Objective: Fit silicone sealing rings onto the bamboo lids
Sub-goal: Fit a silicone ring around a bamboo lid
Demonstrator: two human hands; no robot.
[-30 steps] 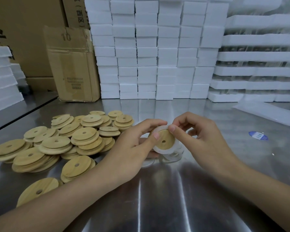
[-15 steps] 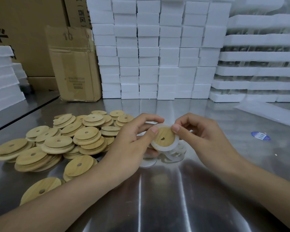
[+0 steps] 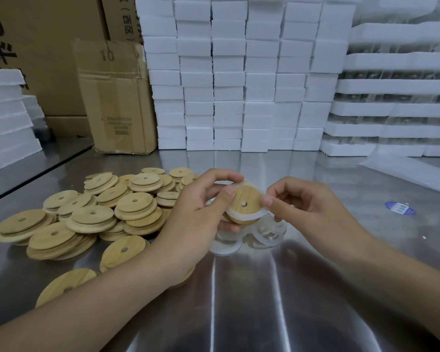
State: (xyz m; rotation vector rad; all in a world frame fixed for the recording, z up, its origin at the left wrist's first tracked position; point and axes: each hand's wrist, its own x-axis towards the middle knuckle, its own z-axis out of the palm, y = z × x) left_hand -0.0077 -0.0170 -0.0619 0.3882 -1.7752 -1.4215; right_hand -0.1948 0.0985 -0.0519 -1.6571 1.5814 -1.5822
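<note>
One bamboo lid [image 3: 245, 203] is held up above the steel surface [image 3: 252, 301], pinched between the left hand [image 3: 201, 214] and the right hand [image 3: 308, 209], with a whitish silicone ring [image 3: 241, 217] wrapped around its rim. The left fingers [image 3: 228, 193] are clamped on the lid's left edge, thumb on the face and the others behind; the right fingers [image 3: 267, 200] press on the ring at the lid's right edge. The ring looks seated along the lower edge, but whether it sits fully all the way round cannot be told, so this lid seems close to finished rather than done. Directly below the held lid lies a small cluster of loose rings [image 3: 262, 236] on the surface, waiting for use. To the left of the held lid sprawls a large pile of lids [image 3: 92, 219], stacked and overlapping, and none that shows appears to carry a ring. No separate group of finished lids is visible near the held lid, so by this evidence most of the job lies ahead.
</note>
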